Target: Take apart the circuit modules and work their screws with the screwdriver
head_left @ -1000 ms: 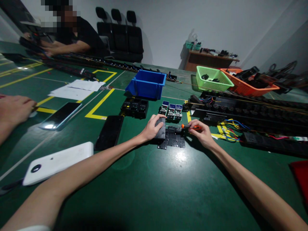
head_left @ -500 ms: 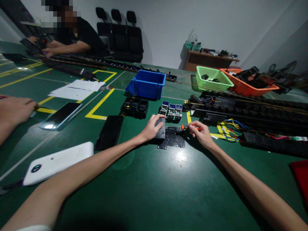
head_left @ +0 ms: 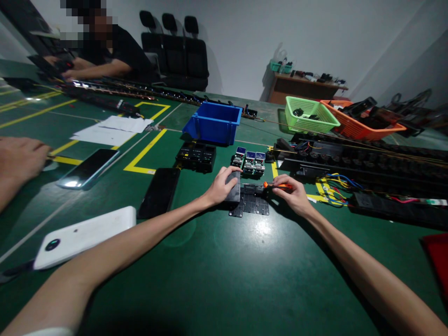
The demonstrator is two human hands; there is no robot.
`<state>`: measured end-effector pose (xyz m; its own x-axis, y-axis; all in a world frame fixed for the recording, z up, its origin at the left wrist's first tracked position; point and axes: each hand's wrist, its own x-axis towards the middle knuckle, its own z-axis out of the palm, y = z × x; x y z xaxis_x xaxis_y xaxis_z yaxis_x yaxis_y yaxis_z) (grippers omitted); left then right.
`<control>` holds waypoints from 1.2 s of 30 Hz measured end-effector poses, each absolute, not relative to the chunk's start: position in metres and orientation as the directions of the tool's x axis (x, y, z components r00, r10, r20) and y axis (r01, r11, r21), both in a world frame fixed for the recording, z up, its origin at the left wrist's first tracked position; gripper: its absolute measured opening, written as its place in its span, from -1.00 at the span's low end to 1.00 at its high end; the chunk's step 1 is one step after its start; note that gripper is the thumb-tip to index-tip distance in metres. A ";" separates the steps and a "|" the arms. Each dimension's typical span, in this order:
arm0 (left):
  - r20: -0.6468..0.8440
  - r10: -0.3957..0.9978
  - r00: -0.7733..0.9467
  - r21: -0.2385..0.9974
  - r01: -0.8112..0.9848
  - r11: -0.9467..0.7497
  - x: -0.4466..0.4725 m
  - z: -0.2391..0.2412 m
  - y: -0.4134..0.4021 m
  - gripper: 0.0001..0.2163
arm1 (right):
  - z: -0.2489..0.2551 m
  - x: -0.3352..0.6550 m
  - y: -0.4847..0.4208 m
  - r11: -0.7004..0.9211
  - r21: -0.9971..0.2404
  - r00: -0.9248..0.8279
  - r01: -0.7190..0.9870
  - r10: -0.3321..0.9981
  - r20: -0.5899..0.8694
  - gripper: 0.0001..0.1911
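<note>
My left hand (head_left: 221, 185) is closed around a dark grey block (head_left: 234, 184) that rests on the left part of a flat black plastic panel (head_left: 252, 204) on the green table. My right hand (head_left: 293, 192) grips a small orange-handled screwdriver (head_left: 276, 185), its tip pointing left over the panel's top edge. Just behind the panel stand three small circuit modules with blue tops (head_left: 249, 161).
A black module block (head_left: 196, 156), a blue bin (head_left: 214, 122), green basket (head_left: 309, 114) and orange basket (head_left: 360, 123) lie beyond. Long black power strips with coloured wires (head_left: 364, 163) fill the right. Two dark phones (head_left: 159, 191), a white device (head_left: 82, 237), papers (head_left: 110, 129) sit left. Another person's hand (head_left: 19, 158) rests far left; a person works at the back.
My hands stay almost where they were; the right hand and screwdriver shifted only slightly over the panel. The other person's hand at far left moved a little.
</note>
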<state>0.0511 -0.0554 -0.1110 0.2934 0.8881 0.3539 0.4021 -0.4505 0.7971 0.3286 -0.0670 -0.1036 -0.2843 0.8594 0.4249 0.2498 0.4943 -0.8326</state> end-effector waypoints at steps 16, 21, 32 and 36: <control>0.354 0.885 0.303 0.795 0.401 -0.455 0.051 -0.110 -0.056 -0.71 | -0.108 0.329 -0.068 0.297 -0.921 -0.170 0.252 0.951 0.260 -0.74; 0.353 0.883 0.310 0.795 0.398 -0.458 0.051 -0.110 -0.057 -0.69 | -0.105 0.328 -0.068 0.385 -0.898 -0.189 0.213 0.918 0.349 -0.77; 0.348 0.886 0.307 0.798 0.399 -0.452 0.051 -0.110 -0.056 -0.71 | -0.102 0.325 -0.072 0.296 -0.905 -0.234 0.306 0.945 0.230 -0.71; 0.353 0.883 0.310 0.796 0.398 -0.457 0.051 -0.110 -0.056 -0.71 | -0.104 0.327 -0.071 0.317 -0.887 -0.206 0.336 0.944 0.259 -0.74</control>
